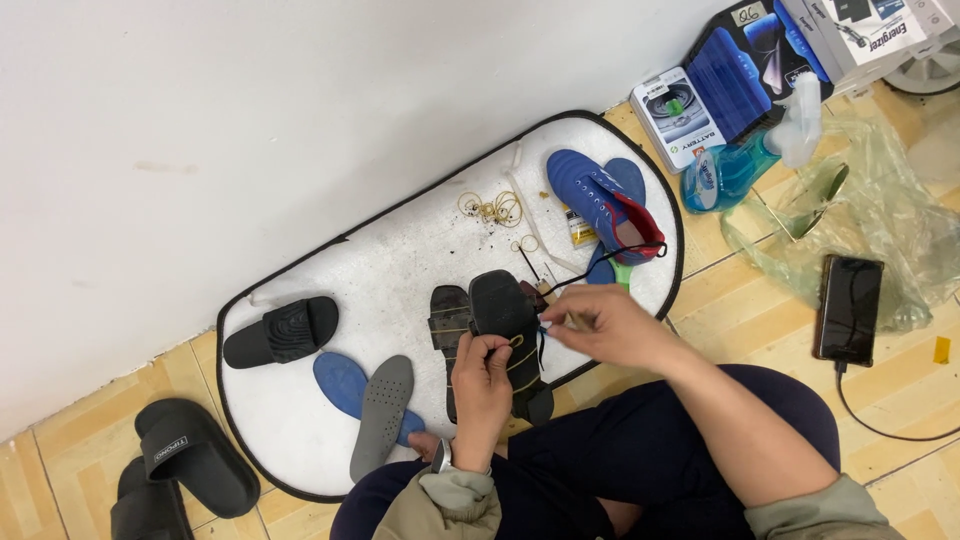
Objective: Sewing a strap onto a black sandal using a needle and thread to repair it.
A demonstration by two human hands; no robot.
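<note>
In the head view, the person sits on a tiled floor (730, 285) with a white mat (400, 270) edged in black lying ahead against the wall. The left hand (482, 385) is curled around the lower part of a black shoe sole (505, 320), gripping it where yellow rubber bands cross it. The right hand (600, 322), at three o'clock from the sole, pinches a band or cord at the sole's edge between fingertips; which one I cannot tell. A second dark sole (449, 320) lies just beside it at nine o'clock. At twelve o'clock sit loose rubber bands (492, 209), at one o'clock a blue shoe (600, 205). At nine o'clock lies a black slide sandal (281, 331), at seven o'clock a grey insole (381, 415) over a blue insole (340, 381). A phone (849, 308) rests well apart at three o'clock.
</note>
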